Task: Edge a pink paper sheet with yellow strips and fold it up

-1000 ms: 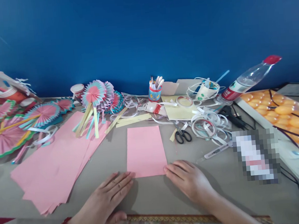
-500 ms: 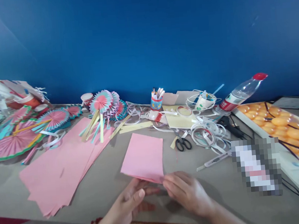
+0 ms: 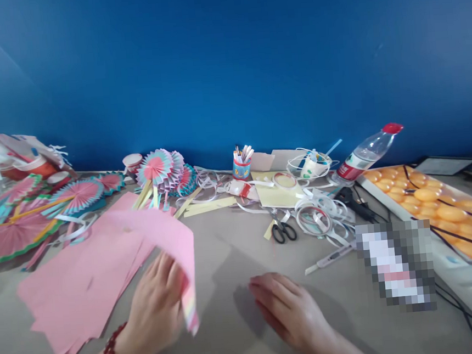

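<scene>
Left hand [image 3: 148, 311]: fingers closed on a pink sheet [image 3: 179, 240], which is raised and bowed, arching beyond them and leftward over the stack of pink paper [image 3: 79, 273]. Right hand [image 3: 291, 307]: palm down over the counter [image 3: 219, 228], fingers side by side and slightly bent; whether they grip anything cannot be told. Beyond the right fingers, black-handled scissors [image 3: 284, 232]; to their right, a cutter knife [image 3: 331, 257]. Well beyond the left fingers, pleated paper fans [image 3: 155, 168].
</scene>
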Motion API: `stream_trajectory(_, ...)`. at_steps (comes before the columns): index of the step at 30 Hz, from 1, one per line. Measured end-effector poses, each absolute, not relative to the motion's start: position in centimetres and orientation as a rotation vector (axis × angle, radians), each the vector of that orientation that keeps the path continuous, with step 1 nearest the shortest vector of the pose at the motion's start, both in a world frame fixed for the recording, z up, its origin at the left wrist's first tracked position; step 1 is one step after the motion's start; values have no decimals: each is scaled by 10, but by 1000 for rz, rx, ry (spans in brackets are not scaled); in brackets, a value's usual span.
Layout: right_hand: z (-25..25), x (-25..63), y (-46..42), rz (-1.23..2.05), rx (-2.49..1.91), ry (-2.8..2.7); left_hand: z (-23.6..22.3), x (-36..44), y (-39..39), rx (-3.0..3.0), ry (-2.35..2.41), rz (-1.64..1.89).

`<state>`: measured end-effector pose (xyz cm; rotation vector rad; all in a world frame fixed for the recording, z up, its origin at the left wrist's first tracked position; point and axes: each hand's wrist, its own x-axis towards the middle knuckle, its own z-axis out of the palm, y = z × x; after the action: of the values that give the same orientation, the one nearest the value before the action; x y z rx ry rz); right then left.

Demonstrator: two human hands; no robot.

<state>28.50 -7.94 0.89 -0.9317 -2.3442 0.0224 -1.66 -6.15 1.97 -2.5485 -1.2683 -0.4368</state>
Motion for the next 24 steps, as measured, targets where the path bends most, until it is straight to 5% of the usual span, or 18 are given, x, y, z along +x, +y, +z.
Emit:
stream_trajectory(8, 19, 276, -96, -72, -856, -2323, 22, 39, -35, -2834, -1138, 81)
stream_trajectory(24, -18, 278, -80, -16, -1117, -2449, -1, 12, -46, -2999, -849, -217)
